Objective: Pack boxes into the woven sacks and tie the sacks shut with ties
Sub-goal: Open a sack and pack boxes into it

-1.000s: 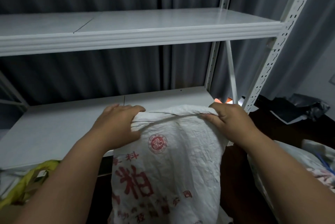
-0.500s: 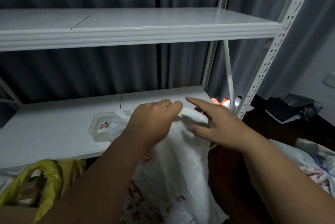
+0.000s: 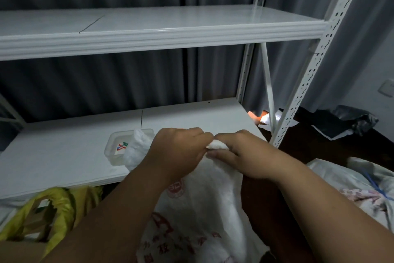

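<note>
Fingers of left hand (image 3: 179, 152) and right hand (image 3: 245, 154) curled tight, knuckles meeting, gripping the bunched mouth of the white woven sack (image 3: 202, 209). Sack hanging below. Just left, a clear plastic container (image 3: 115, 147) on the lower shelf (image 3: 64, 156). Further left, below, a yellow bag (image 3: 55, 205).

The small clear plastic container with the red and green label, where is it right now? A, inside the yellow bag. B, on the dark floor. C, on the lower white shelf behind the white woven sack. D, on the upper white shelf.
C: the small clear plastic container sits on the lower white shelf, partly hidden behind the bunched top of the white woven sack.
</note>
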